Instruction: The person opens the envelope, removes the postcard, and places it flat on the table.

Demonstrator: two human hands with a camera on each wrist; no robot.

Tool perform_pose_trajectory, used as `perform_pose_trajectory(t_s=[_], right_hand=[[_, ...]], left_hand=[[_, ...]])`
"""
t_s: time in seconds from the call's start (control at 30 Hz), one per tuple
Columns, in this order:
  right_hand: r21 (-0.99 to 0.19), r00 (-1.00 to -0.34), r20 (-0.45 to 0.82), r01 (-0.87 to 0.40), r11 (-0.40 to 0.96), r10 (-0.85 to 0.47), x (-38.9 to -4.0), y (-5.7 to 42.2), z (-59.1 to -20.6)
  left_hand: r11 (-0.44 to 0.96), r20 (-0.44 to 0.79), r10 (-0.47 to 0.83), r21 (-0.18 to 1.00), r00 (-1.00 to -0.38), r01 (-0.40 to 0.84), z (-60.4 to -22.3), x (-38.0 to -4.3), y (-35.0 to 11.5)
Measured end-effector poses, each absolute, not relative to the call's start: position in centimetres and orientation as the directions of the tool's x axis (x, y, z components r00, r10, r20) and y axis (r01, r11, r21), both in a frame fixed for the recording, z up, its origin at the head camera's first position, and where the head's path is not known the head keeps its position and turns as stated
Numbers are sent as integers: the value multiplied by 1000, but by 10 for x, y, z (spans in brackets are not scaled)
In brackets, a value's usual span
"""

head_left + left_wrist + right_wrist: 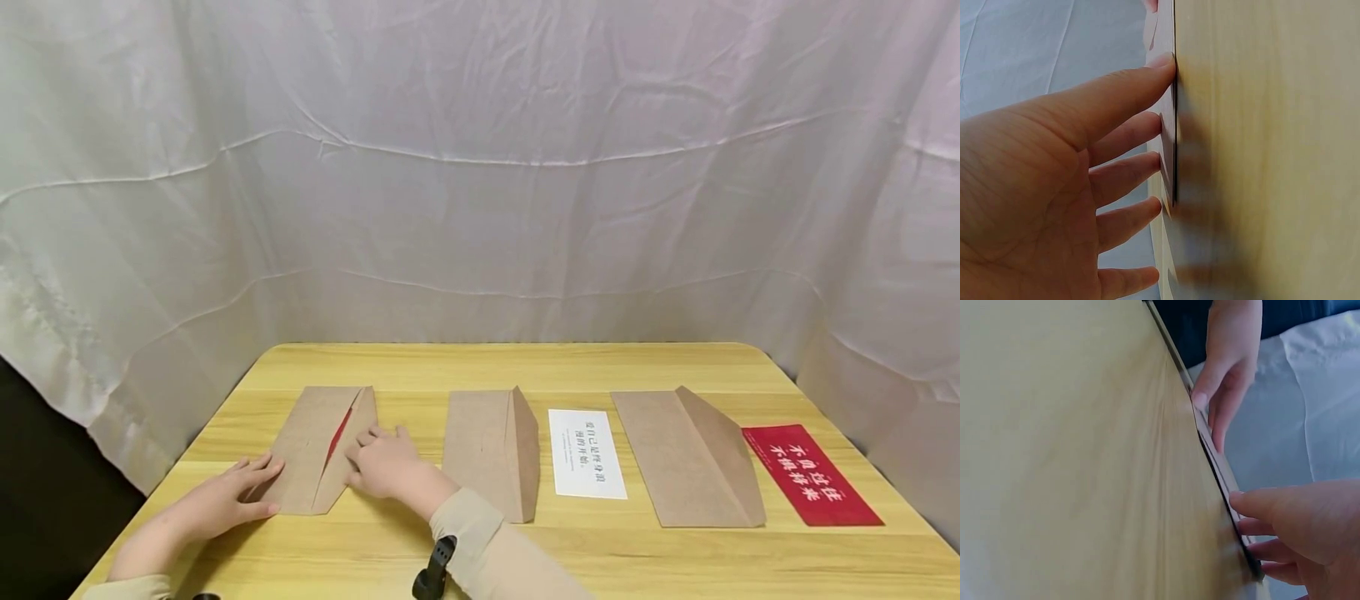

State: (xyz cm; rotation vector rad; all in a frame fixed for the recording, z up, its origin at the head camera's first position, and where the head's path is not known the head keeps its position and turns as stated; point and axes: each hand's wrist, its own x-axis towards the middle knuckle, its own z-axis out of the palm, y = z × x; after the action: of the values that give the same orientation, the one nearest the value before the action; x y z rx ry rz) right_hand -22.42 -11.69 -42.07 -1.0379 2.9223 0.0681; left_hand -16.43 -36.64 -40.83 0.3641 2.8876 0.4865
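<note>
The leftmost brown paper envelope lies between both hands, its pointed flap on the right. A strip of red card shows in the slit beside the flap. At the envelope's left edge rests my left hand, thumb and fingers spread and fairly straight; the left wrist view has the thumb and fingertips touching the paper. My right hand touches the flap from the right with its fingertips. In the right wrist view those fingers extend along the envelope's edge, and nothing is seen gripped.
Rightward on the wooden table lie a second brown envelope, a white card with printed characters, a third envelope and a red card. Pale curtain fabric hangs behind.
</note>
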Motion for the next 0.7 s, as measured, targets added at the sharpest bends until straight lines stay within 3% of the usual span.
perform_pose_trajectory(t_s=[0.33,0.7], right_hand=[[-62,-820,-74,-564,823,-568,-233,-113,-425],[-95,-820,-82,-559,824,-566,-232,-112,-424]], left_hand=[[919,-158,242,353,-957,175,-408,-166,-364],[963,-59,210,184,-976,196,-408,-165,-330]])
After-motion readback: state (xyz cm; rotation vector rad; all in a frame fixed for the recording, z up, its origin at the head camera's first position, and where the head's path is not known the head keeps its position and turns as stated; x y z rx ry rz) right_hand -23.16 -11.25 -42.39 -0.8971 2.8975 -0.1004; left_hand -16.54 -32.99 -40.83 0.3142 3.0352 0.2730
